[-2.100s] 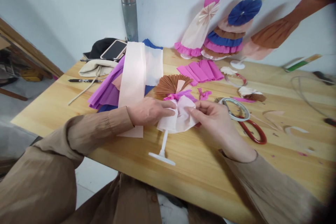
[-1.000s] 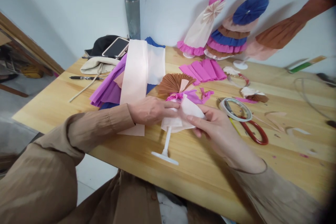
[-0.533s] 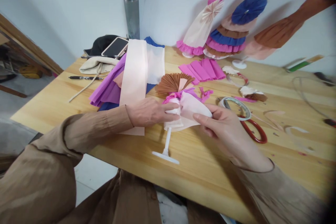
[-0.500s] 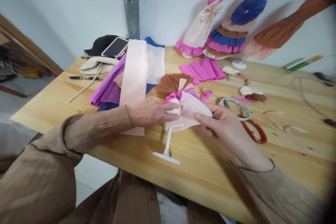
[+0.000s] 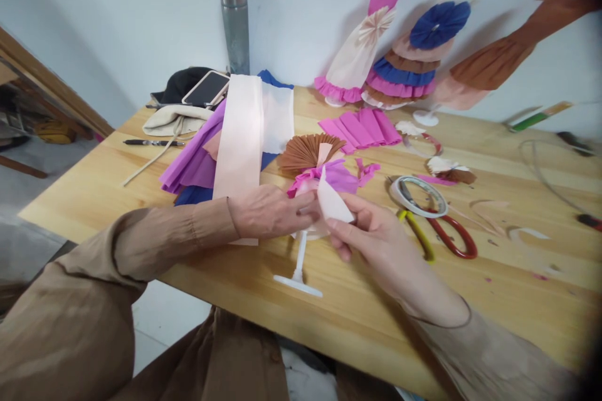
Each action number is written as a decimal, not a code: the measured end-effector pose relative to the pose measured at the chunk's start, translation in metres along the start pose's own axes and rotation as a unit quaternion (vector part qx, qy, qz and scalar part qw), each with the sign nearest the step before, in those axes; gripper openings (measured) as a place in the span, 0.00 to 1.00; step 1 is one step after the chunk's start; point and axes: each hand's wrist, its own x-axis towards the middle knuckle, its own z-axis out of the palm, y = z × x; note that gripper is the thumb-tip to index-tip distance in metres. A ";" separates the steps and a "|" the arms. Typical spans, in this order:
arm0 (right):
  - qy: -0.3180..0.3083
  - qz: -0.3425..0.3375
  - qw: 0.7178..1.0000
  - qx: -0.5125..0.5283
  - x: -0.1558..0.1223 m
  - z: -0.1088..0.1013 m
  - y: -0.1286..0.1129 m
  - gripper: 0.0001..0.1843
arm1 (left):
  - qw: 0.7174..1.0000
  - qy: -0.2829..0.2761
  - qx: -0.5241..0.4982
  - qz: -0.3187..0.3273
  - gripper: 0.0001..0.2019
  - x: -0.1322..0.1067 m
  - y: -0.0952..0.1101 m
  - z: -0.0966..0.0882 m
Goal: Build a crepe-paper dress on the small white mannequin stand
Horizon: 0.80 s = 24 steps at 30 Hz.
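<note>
A small dress form on a white stand (image 5: 298, 269) lies tilted over the wooden table (image 5: 329, 319). It wears a pale pink paper skirt (image 5: 330, 202) and a magenta ruffle (image 5: 338, 177). My left hand (image 5: 268, 213) is closed round the form's waist, fingers pressing the paper. My right hand (image 5: 371, 235) pinches the loose flap of the pale pink paper just right of the form. A brown pleated paper fan (image 5: 308, 149) lies right behind them.
Scissors with red and yellow handles (image 5: 442, 235) and a tape roll (image 5: 418, 194) lie to the right. Strips of peach, purple and blue paper (image 5: 239, 131), pink pleats (image 5: 360, 127), a phone (image 5: 204, 89), a pen (image 5: 150, 143) and a steel flask (image 5: 234, 19) sit behind. Finished paper dresses (image 5: 404, 56) stand by the wall.
My right hand has drawn the pale pink flap in towards the form's waist, so the paper now stands folded up narrow. My left hand has kept its hold on the form.
</note>
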 end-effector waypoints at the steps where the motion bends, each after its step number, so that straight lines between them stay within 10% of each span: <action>1: 0.000 -0.002 1.000 0.006 0.001 0.003 0.004 0.24 | 1.000 -0.009 -0.003 0.003 0.17 0.000 0.000 0.000; 4: 0.000 -0.020 1.000 0.010 0.001 0.009 0.015 0.35 | 0.999 -0.032 -0.022 0.014 0.15 0.000 -0.004 -0.001; 8: 0.046 -0.131 0.985 -0.100 -0.002 0.001 0.013 0.22 | 0.999 -0.020 -0.040 0.013 0.17 -0.004 -0.007 0.002; 18: 0.099 -0.388 0.800 -0.446 0.029 -0.027 0.034 0.23 | 0.999 -0.006 -0.053 0.002 0.19 -0.007 -0.006 0.000; 24: 0.094 -0.397 0.802 -0.436 0.030 -0.024 0.036 0.24 | 0.998 0.002 -0.070 0.008 0.17 -0.007 -0.007 0.003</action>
